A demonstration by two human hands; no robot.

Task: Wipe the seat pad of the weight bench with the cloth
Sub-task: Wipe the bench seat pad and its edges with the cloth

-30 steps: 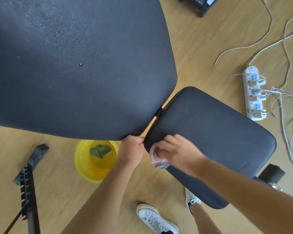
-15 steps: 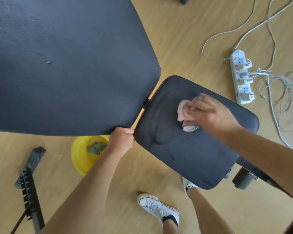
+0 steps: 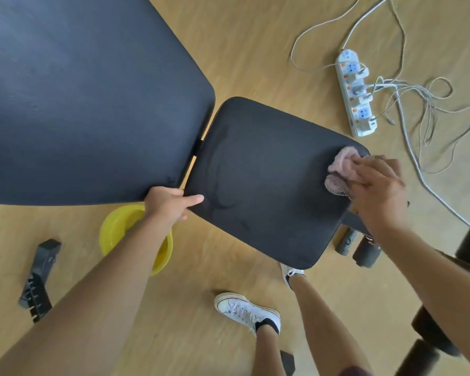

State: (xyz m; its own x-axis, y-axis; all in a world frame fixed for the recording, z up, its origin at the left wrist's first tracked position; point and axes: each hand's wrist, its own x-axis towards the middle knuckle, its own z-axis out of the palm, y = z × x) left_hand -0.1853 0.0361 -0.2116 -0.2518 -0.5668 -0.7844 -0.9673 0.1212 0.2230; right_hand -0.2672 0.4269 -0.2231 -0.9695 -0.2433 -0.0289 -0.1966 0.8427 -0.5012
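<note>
The black seat pad (image 3: 266, 180) of the weight bench sits mid-frame, with faint damp streaks on its left half. A crumpled pink cloth (image 3: 339, 172) lies at the pad's far right corner, pressed down under my right hand (image 3: 375, 185). My left hand (image 3: 168, 203) grips the pad's near left corner, thumb on top, right at the gap to the large black back pad (image 3: 87, 104).
A yellow basin (image 3: 114, 229) stands on the wooden floor under my left forearm. A white power strip (image 3: 356, 93) with tangled cables lies at the right. Black bench frame parts (image 3: 38, 278) and foam rollers (image 3: 364, 251) flank the seat. My white sneakers (image 3: 244, 310) stand below it.
My right hand has swept the cloth from the pad's near left corner across the middle to its far right corner. My left hand stayed at the near left corner.
</note>
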